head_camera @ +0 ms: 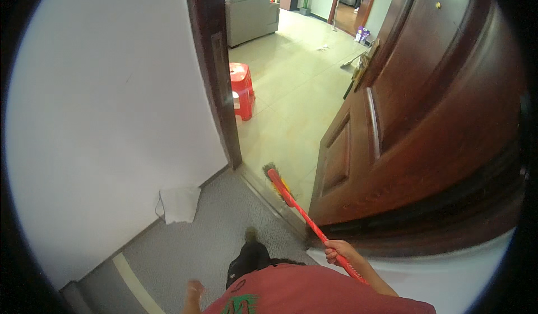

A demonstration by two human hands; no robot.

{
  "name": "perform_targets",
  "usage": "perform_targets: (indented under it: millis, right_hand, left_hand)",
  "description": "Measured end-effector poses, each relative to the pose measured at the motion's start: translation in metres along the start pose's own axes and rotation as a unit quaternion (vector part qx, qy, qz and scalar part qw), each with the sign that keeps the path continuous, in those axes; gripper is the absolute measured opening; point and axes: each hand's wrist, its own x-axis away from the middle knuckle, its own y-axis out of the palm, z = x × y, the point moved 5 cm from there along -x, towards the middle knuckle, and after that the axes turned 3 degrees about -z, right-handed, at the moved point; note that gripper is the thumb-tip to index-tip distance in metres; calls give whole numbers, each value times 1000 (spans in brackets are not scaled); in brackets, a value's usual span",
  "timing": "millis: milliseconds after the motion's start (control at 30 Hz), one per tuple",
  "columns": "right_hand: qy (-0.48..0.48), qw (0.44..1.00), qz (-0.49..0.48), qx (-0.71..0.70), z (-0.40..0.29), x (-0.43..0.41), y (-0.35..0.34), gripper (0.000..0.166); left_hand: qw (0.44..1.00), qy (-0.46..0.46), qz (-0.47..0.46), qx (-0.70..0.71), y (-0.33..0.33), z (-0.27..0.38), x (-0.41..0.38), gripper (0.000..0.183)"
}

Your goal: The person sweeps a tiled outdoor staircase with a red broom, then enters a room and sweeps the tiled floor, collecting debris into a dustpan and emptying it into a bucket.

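Observation:
My right hand (337, 251) grips the red handle of a broom (309, 221). Its head, red with a yellow part and dark bristles, rests at the doorway's threshold (273, 206), on the edge of the tiled floor. Down at the lower left, my left hand (196, 289) hangs beside my body over the grey landing. Nothing shows in it, but its fingers are too blurred to make out clearly.
A brown wooden door (391, 124) stands ajar on the right. Inside are a red plastic stool (241, 91), a sofa (252, 17) and white scraps (323, 48) on the tiles. A white bag (180, 204) leans against the wall; a pale strip (136, 282) marks the step edge.

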Motion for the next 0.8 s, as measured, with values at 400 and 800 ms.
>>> perform_targets:
  millis: [400,800]
  right_hand:
    - [-118,988,81,-51,-160,-75,25,4]
    - [-117,958,-79,-250,-501,-268,44,18]
  left_hand:
    - [543,296,341,708,-657,11,92,50]
    - [727,140,254,623,-739,24,-18,33]
